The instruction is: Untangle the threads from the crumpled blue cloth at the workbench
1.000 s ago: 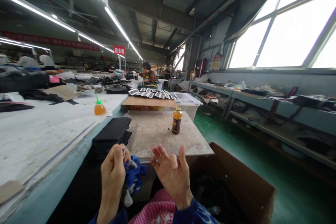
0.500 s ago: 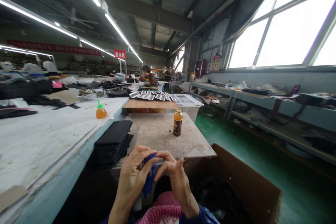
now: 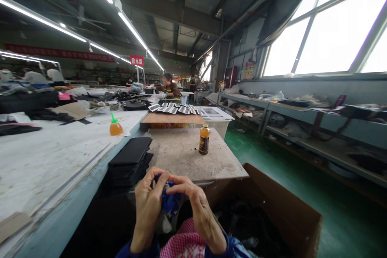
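Observation:
My left hand is closed, thumb against fingers, on a crumpled blue and white piece that looks like cloth. My right hand meets it from the other side, its bent fingers pinching at the top of the same piece. The fingertips of both hands come together there and partly hide it. Just beyond the hands is a worn board tabletop. On it stand a bottle of amber liquid with a dark label and, at the left, a stack of black flat pieces.
A long white worktable runs along the left, bearing a squeeze bottle with a green nozzle. An open cardboard box with dark items sits at the lower right. Farther off, a co-worker is behind labelled pieces on a brown board.
The right hand's fingers have closed in from a spread pose toward the left fingertips. Both hands shifted slightly left, and more of the blue and white cloth shows below them.

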A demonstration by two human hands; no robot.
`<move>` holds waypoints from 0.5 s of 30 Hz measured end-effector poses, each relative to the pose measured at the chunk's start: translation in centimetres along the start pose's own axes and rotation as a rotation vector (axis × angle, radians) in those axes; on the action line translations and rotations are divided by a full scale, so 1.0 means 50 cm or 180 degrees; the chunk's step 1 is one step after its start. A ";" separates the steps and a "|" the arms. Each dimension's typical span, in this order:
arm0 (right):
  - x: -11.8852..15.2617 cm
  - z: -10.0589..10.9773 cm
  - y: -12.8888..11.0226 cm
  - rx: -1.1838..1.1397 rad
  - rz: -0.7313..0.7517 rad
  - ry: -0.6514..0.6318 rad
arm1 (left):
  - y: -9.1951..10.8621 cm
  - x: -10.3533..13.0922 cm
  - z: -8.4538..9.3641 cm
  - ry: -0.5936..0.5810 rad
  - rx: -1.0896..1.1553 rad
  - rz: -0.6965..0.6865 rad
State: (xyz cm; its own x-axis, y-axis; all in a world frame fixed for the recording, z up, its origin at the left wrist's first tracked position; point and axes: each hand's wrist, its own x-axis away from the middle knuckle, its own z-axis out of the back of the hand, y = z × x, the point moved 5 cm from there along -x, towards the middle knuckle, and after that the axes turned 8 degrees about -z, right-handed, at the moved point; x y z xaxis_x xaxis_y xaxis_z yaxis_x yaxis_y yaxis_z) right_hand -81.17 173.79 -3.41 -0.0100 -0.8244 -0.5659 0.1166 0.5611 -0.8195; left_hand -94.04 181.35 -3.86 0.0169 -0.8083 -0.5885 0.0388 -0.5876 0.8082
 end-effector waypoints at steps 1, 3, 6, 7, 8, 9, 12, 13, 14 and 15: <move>-0.001 0.000 -0.006 0.0255 0.0216 -0.0001 | -0.011 -0.001 -0.003 -0.0104 0.0255 0.0250; -0.001 -0.002 -0.013 0.0777 0.0613 -0.0016 | -0.025 -0.003 -0.011 -0.0286 0.0593 0.0546; -0.002 -0.006 -0.009 0.1371 0.0795 -0.0051 | -0.024 -0.007 -0.017 -0.0395 0.0579 0.0533; -0.002 -0.006 -0.007 0.1473 0.0798 -0.0063 | -0.024 -0.009 -0.017 -0.0363 0.0568 0.0518; -0.001 -0.006 -0.006 0.1547 0.0820 -0.0066 | -0.025 -0.010 -0.014 -0.0288 0.0598 0.0541; 0.001 -0.005 -0.007 0.1597 0.0876 -0.0049 | -0.029 -0.012 -0.009 -0.0178 0.0671 0.0616; 0.008 0.009 -0.009 0.1643 0.1047 0.0148 | -0.051 -0.018 0.022 0.0366 0.1028 0.0979; 0.010 0.016 -0.009 0.1617 0.1055 0.0246 | -0.056 -0.020 0.036 0.0569 0.1117 0.1048; 0.011 0.023 -0.008 0.1577 0.1051 0.0339 | -0.058 -0.022 0.050 0.0760 0.1184 0.1075; 0.012 0.030 -0.007 0.1543 0.1038 0.0412 | -0.058 -0.022 0.064 0.0932 0.1223 0.1082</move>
State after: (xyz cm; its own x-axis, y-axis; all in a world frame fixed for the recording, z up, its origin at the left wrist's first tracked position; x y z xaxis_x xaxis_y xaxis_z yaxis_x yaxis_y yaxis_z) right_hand -79.74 172.98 -3.34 -0.0149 -0.5824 -0.8128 0.5736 0.6608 -0.4840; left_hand -97.40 183.82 -5.47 0.2422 -0.9420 -0.2324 -0.3809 -0.3126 0.8702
